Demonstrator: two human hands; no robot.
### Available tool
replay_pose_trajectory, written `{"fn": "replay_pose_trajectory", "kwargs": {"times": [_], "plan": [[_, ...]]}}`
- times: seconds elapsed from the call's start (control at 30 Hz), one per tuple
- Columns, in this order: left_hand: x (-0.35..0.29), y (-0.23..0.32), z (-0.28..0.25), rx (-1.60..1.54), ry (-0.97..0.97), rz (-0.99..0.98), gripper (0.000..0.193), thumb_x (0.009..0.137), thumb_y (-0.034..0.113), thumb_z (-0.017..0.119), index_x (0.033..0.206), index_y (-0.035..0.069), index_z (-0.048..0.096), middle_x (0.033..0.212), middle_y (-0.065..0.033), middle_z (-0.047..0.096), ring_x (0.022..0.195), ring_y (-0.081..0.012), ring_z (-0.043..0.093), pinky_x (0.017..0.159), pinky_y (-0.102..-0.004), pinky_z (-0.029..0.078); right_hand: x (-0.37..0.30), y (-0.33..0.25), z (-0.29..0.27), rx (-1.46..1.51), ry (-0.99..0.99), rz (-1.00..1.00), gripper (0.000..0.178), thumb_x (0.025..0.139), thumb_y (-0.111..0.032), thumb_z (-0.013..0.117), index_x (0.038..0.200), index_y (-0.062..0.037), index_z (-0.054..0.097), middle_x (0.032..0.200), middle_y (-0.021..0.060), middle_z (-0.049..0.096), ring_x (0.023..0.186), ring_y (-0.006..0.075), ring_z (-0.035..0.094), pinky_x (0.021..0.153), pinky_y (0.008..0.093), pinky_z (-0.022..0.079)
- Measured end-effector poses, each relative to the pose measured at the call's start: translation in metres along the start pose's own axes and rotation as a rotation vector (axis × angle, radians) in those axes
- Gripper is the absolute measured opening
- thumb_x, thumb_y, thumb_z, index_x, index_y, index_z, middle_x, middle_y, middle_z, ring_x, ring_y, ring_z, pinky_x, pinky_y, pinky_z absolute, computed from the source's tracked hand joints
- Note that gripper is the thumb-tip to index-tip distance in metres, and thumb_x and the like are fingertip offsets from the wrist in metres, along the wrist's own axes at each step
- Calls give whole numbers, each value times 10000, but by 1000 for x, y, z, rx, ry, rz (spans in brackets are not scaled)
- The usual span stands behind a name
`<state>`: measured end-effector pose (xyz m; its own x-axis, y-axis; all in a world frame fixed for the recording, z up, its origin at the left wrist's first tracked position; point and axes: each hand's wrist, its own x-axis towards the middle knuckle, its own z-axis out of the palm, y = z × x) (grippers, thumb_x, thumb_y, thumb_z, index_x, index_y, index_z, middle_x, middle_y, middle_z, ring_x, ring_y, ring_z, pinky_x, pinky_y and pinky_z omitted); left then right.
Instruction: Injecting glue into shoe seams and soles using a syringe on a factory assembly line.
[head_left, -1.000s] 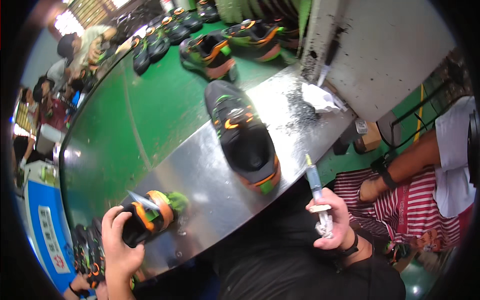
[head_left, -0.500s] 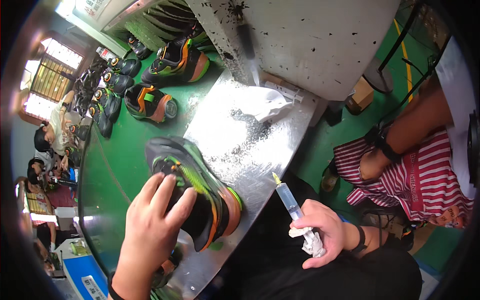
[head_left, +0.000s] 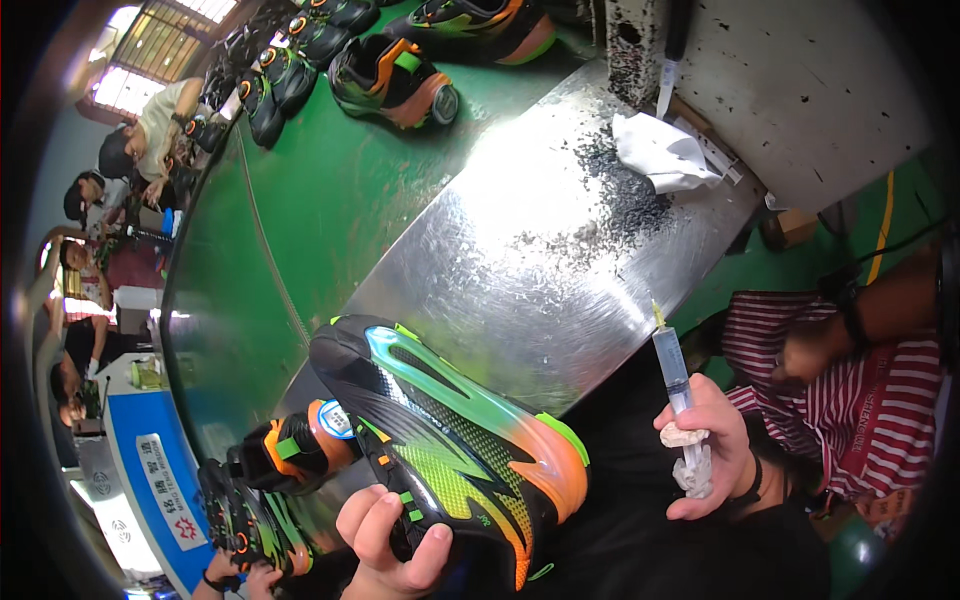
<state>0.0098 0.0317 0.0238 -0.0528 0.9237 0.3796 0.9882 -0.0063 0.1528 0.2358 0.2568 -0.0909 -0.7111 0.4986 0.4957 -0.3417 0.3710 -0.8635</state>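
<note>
A black, green and orange sneaker [head_left: 455, 440] is tilted so that its patterned side faces me, with the toe up to the left and the heel to the right. My left hand [head_left: 395, 550] grips it near the collar and tongue, fingers closed. In my right hand [head_left: 722, 440] is a clear syringe [head_left: 673, 362] with a thin yellow tip pointing up. Crumpled white tissue [head_left: 692, 476] is bunched round the syringe's lower end, in the same hand. The syringe stays apart from the sneaker.
A shiny metal plate [head_left: 440, 290] with black specks lies on the green table [head_left: 290, 230]. White cloth [head_left: 665, 150] and another syringe [head_left: 720, 160] lie by the grey machine [head_left: 800, 80]. Several sneakers stand at the back and lower left. A co-worker's hands [head_left: 245, 578] show there; someone sits at right.
My left hand has lifted and turned the sneaker, bringing its side into view. My right hand still holds the syringe and tissue. The whole view has shifted, showing more shoes at lower left.
</note>
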Motion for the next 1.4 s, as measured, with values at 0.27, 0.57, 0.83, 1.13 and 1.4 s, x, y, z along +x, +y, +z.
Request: {"fn": "replay_pose_trajectory", "kwargs": {"times": [0.27, 0.57, 0.83, 1.13, 1.4], "plan": [[-17, 12, -16, -161, -91, 4, 359, 695, 90, 709, 1038, 167, 635, 1127, -168, 514, 945, -348, 534, 813, -476, 454, 12, -7, 13, 210, -95, 162, 796, 597, -357, 868, 1208, 7, 511, 969, 129, 591, 782, 210, 518, 694, 312, 394], [5, -8, -14, -307, -170, 51, 331, 713, 127, 661, 1024, 185, 565, 1160, -238, 563, 1085, -489, 522, 879, -623, 413, 11, -13, 17, 286, -13, 484, 1078, 604, -438, 873, 1376, 19, 276, 1145, 126, 507, 1051, 183, 533, 927, 317, 437], [-1, -27, -6, -195, -247, 101, 321, 749, 288, 700, 1043, 216, 592, 1122, -145, 574, 1080, -307, 553, 907, -510, 417, 14, -18, 18, 115, -17, 483, 904, 629, -381, 835, 1297, 70, 424, 1108, 130, 537, 965, 182, 551, 843, 289, 432], [24, -31, -12, -271, -297, 57, 268, 769, 202, 622, 1033, 201, 578, 1150, -175, 591, 1125, -410, 540, 972, -624, 317, 21, -11, 21, 66, -71, 355, 888, 631, -359, 837, 1289, 75, 426, 1081, 147, 539, 915, 191, 545, 783, 286, 425], [28, -30, -11, -333, -251, 21, 290, 713, 157, 661, 1001, 139, 625, 1164, -186, 603, 1088, -410, 571, 924, -610, 355, 21, -14, 21, 156, 17, 457, 900, 641, -373, 836, 1297, 70, 409, 1102, 135, 541, 949, 178, 548, 825, 287, 429]]}}
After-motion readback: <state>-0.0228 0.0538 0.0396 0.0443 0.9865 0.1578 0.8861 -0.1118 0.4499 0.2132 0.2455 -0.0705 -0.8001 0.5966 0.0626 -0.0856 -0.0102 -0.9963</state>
